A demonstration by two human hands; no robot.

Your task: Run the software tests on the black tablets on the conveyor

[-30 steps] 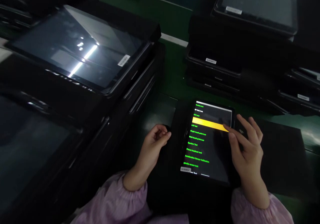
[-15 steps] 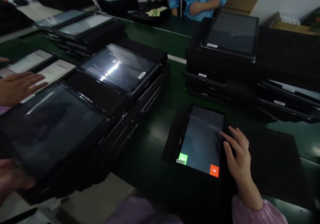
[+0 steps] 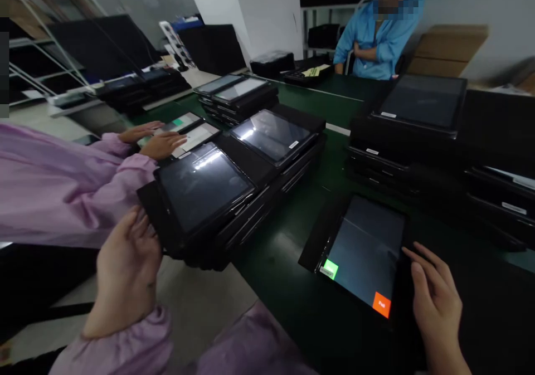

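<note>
My right hand [image 3: 437, 297] rests with its fingers spread on the right edge of a lit tablet [image 3: 363, 249] lying flat on the green table [image 3: 288, 252]. The screen is dark grey with a green square at its lower left and an orange square at its lower right. My left hand [image 3: 125, 258] presses its fingers against the near corner of the top tablet [image 3: 200, 185] on a stack of black tablets at the table's left edge. Whether the fingers wrap round that corner is hidden.
A co-worker in a pink sleeve [image 3: 62, 180] on my left touches lit tablets [image 3: 188, 132]. More black tablet stacks [image 3: 276, 135] stand behind, and others [image 3: 422, 113] to the right. A person in a blue shirt [image 3: 376, 35] sits across the table.
My view has lifted and swung left. My left hand moved from beside the lit tablet to the stack at the left. The tablet's green text menu gave way to a grey screen with two squares.
</note>
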